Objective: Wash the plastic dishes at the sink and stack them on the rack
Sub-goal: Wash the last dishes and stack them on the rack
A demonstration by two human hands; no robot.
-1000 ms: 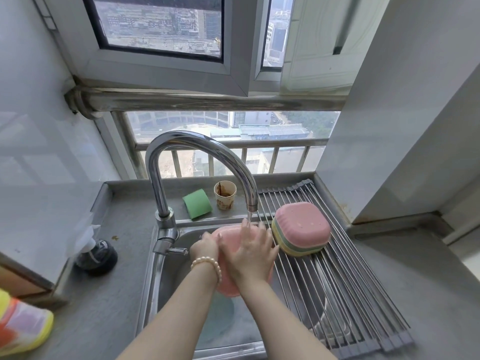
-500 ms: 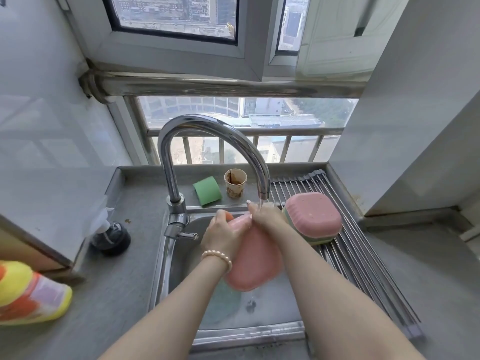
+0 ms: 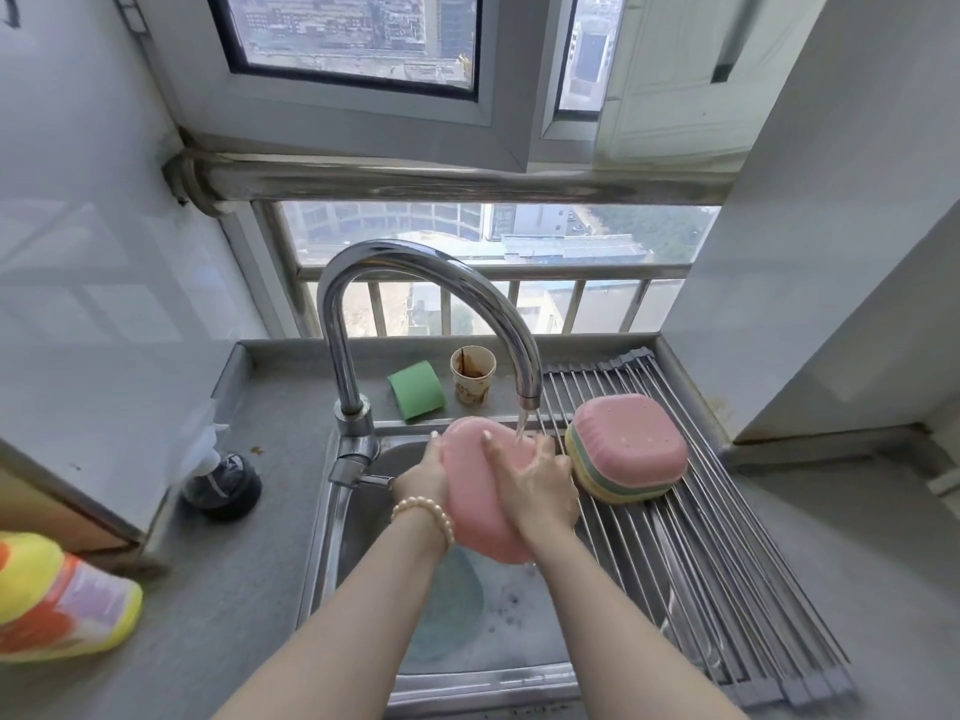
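**Pink dish under the running tap**

Water from the tap [image 3: 528, 397] falls onto the top of the pink dish [image 3: 475, 491] that I hold over the sink [image 3: 358, 522]. My left hand [image 3: 423, 472] grips the dish's left edge, fingers [image 3: 435, 438] curled round the rim, a pearl bracelet [image 3: 423, 514] on the wrist. My right hand [image 3: 535, 485] lies on the dish's face, fingers [image 3: 491, 444] spread apart and pressed flat against the plastic, their tips up near the stream.

The dish stands on edge, its long axis running from the spout down toward me, its bottom corner low over the basin. Beneath it a teal dish [image 3: 447, 600] lies in sudsy water.

Just right of my right hand, a stack of dishes [image 3: 626, 449] sits upside down on the rack [image 3: 727, 579], pink on top with yellow and green rims showing below. The stack is close to my knuckles but not touching. The near length of the rack is bare rods, bounded on the right by the tabletop [image 3: 857, 589] and the wall.

Behind the tap stand a green sponge [image 3: 416, 389] and a stained paper cup [image 3: 472, 374]. To the left sit a dark soap bottle [image 3: 223, 480] and a yellow and orange cloth [image 3: 57, 600].
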